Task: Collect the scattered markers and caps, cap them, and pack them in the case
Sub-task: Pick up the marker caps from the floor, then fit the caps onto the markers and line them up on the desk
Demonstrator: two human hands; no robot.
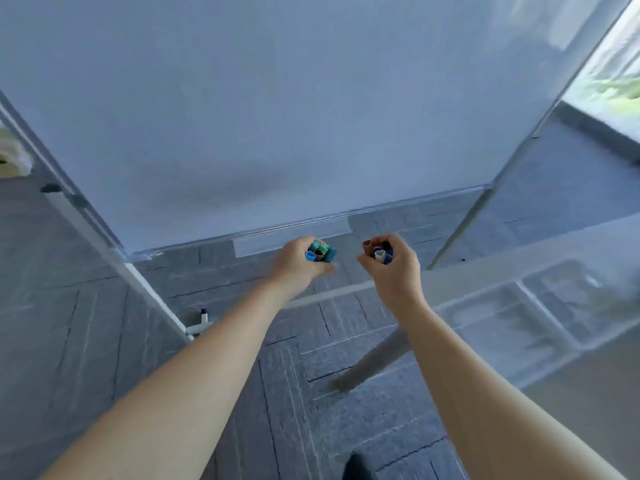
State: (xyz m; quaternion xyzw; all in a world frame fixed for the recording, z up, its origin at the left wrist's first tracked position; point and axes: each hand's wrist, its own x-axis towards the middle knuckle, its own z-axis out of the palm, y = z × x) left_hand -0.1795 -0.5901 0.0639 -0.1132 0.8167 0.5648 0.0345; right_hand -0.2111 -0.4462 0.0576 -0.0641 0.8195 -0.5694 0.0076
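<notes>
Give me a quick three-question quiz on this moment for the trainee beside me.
1. True or false: both hands hold bundles of markers.
2. Which hand's bundle shows green and teal ends? A) left B) right
3. What large white surface stands in front of the person?

Key:
1. True: the left hand grips the left bundle, and the right hand grips the right bundle.
2. A.
3. A whiteboard on a stand, above the grey carpet.
</notes>
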